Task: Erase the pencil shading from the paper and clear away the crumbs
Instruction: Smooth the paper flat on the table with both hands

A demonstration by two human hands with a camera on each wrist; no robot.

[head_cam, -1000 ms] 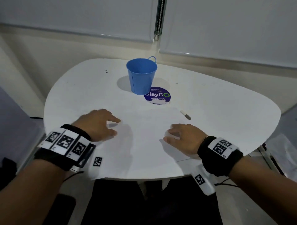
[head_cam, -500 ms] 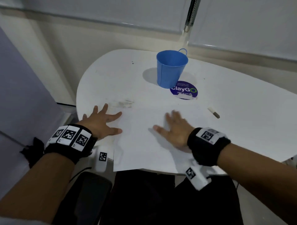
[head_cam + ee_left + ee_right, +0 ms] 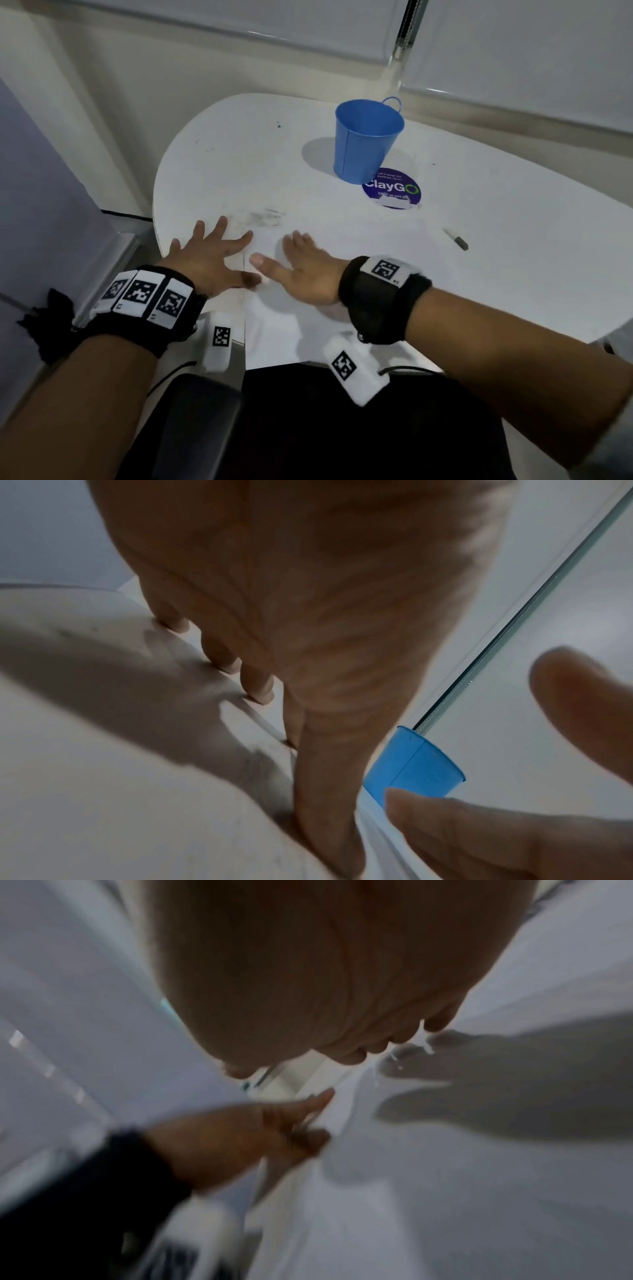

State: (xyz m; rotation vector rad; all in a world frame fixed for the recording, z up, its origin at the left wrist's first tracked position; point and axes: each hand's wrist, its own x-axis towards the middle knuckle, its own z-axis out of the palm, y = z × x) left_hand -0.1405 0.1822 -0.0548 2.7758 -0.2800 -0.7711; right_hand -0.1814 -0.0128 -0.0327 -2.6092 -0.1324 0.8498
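The paper (image 3: 346,253), a thin white sheet, lies flat on the near part of the round white table (image 3: 496,274), its near edge hanging a little over the table's rim. Its left edge runs between the two hands. Just beyond the sheet's far left corner, grey pencil smudges (image 3: 263,217) mark the tabletop; whether any shading is on the sheet itself cannot be told.

The right hand (image 3: 303,270) lies palm down on the paper, fingers straight and slightly apart, thumb stretched toward the left hand (image 3: 205,255). The left hand rests flat on the bare table just beside the sheet, fingers spread wide, thumb tip at the paper's edge, close to the right thumb.

The head view alone shows the whole layout. The left wrist view adds the underside of the left hand (image 3: 308,601): its fingertips (image 3: 258,693) press on the tabletop while the palm arches above it. The right wrist view is blurred; it shows the right hand (image 3: 325,974) over the sheet and the left hand (image 3: 246,1134) across from it.

Farther back stands a blue metal bucket (image 3: 368,138) with a thin wire handle, tapering toward its base; its inside looks plain blue. It sits partly on a round purple sticker (image 3: 394,192) reading "ClayGo". Well to the right lies a short white pencil stub (image 3: 455,238) with a dark tip.
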